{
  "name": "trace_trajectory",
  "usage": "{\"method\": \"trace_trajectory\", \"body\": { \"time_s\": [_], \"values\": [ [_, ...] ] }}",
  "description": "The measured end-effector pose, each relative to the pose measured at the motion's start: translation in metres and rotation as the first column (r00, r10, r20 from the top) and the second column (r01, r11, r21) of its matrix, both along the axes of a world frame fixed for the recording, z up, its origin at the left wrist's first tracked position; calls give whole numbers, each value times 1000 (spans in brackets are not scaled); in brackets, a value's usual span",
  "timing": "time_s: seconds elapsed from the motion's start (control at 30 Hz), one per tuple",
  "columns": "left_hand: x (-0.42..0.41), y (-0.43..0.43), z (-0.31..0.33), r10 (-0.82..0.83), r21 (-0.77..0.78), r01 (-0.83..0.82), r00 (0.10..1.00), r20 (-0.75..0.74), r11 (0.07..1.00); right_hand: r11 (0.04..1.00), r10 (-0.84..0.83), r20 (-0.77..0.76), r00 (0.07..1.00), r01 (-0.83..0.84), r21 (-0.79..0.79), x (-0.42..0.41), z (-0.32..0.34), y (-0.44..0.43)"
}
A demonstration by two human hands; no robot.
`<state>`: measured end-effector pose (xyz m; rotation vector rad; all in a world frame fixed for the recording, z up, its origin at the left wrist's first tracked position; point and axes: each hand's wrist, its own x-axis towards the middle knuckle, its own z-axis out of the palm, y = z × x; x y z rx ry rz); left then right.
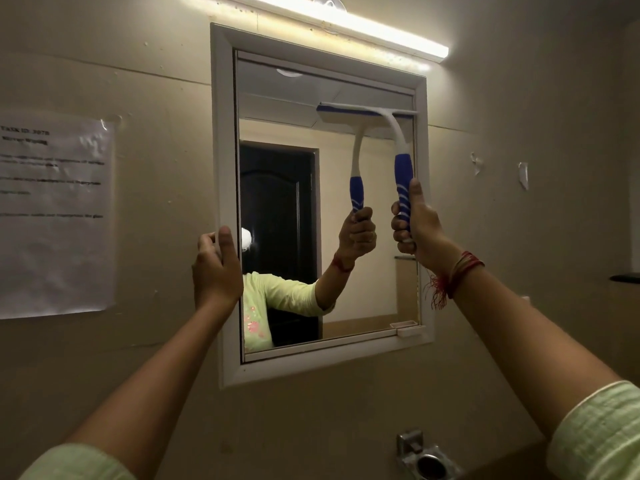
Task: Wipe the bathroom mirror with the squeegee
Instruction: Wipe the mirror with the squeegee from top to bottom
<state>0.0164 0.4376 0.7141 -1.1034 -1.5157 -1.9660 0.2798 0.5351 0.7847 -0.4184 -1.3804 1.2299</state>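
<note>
A white-framed mirror (221,168) hangs on the beige wall. My right hand (414,223) grips the blue and white handle of the squeegee (398,140). Its blade lies flat against the glass in the upper right part of the mirror, close to the right frame. My left hand (216,268) holds the left edge of the mirror frame, thumb on the front, fingers curled round the side. The glass reflects my arm, the squeegee and a dark door.
A lit tube light (346,19) runs above the mirror. A printed paper sheet (55,216) is taped to the wall at the left. A metal holder (424,455) is fixed below the mirror. A dark shelf edge (625,278) shows at the far right.
</note>
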Motion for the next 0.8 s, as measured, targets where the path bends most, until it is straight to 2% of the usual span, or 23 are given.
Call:
{"method": "trace_trajectory", "body": {
  "time_s": [0.33,0.8],
  "values": [
    [2,-2,1,-9,-4,9,1000,8,1000,997,72,0,997,-72,-5,-1,-22,2],
    [6,-4,1,-3,-3,3,1000,15,1000,998,57,-16,998,-57,-10,-5,-52,10]
  ]
}}
